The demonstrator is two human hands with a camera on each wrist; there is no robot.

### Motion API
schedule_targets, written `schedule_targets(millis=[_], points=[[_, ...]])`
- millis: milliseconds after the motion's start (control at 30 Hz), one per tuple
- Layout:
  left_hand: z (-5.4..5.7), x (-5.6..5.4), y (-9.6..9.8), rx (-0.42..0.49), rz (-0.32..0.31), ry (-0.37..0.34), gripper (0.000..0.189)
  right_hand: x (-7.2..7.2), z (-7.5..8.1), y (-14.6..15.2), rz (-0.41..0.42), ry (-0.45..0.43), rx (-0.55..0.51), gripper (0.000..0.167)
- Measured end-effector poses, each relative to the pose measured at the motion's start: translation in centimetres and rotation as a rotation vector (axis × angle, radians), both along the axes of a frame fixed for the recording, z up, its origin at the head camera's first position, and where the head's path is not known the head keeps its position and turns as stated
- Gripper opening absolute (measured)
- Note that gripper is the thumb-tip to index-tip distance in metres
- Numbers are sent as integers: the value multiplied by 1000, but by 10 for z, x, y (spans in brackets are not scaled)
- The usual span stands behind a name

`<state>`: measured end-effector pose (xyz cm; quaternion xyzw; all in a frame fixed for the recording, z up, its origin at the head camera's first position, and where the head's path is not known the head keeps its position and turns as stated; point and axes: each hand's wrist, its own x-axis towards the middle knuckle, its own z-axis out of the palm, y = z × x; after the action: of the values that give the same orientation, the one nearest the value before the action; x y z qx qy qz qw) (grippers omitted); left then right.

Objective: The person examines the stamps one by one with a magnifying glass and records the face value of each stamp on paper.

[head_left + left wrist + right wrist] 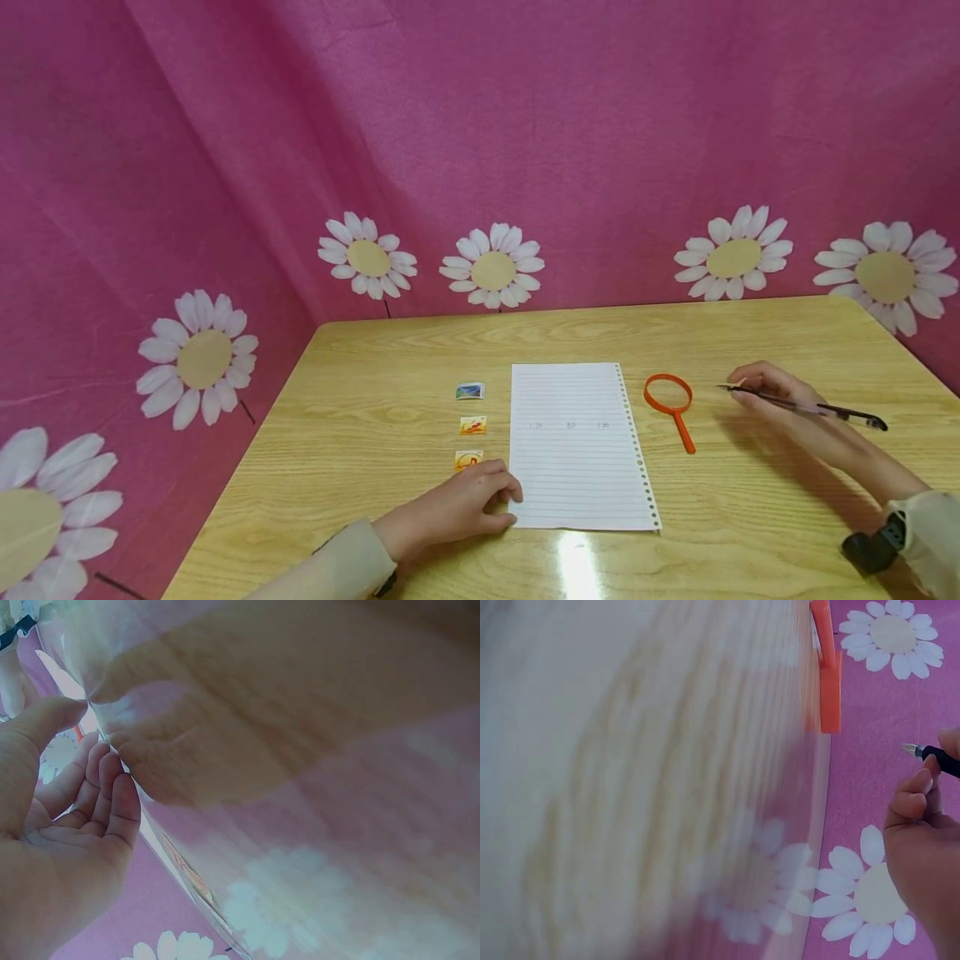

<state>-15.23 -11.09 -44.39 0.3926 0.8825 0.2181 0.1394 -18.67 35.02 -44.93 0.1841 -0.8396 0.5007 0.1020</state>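
My right hand [783,404] pinches a black-tipped pen [806,406] above the table, to the right of an orange-red magnifying glass [681,431] lying flat. In the right wrist view the pen's metal tip [911,749] sticks out past the fingertips. On the lower left edge of a lined sheet of paper [577,479], my left hand [468,504] rests with bent fingers and holds nothing. Small handwritten numbers stand in a row across the sheet. Three stamps line up left of it: a blue one [470,391], a yellow-red one [472,425] and another [468,458] partly covered by the left hand.
The light wooden table [375,392] reaches back to a pink curtain [525,125] with large white flowers, which also hangs along the left side. A bright glare lies on the table below the paper. Black bands circle both wrists.
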Motion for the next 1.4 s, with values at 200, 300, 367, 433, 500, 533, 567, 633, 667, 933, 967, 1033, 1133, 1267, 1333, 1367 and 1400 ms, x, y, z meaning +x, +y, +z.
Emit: schedule_targets(millis=[200,300,367,433,500,533,567,633,667,933,967,1033,1133,1267,1333,1367,1400], points=[[0,0,-1,0,3,4,15,-1,4,2,-55,-49,82,12],[0,1,-1,-2,3,4,15,-1,4,4,-51,-46,66,14],[-1,0,-2,-2,2,5,14,-1,4,4,-45,17,67,18],[-1,0,-2,-2,1,2,15,0,5,5,-37,92,67,23],[0,0,-2,-2,2,0,14,0,6,7,-25,171,61,27],[0,0,-2,-2,3,-2,15,1,7,8,-23,189,47,29],[0,0,-2,-2,4,-1,15,1,7,10,-14,181,34,30],[1,0,-2,-3,4,3,15,2,8,14,12,138,8,32],[1,0,-3,-2,4,5,15,3,8,16,18,105,9,33],[0,-1,-3,2,0,7,15,-1,10,33,140,-40,79,35],[0,-1,-3,2,0,7,15,-2,11,34,148,-49,85,34],[0,-1,-3,3,3,6,15,-4,11,34,143,-60,96,31],[-1,-1,-3,4,2,9,15,-8,10,31,110,-48,110,27],[-1,-1,-2,-2,1,8,16,-15,7,25,91,14,133,21],[-1,-1,-2,-5,-1,7,16,-18,5,22,82,35,160,19],[-1,-1,-2,-6,-2,6,15,-20,5,20,71,45,188,18],[-1,-1,-2,-6,-2,6,15,-21,4,19,59,53,215,17]])
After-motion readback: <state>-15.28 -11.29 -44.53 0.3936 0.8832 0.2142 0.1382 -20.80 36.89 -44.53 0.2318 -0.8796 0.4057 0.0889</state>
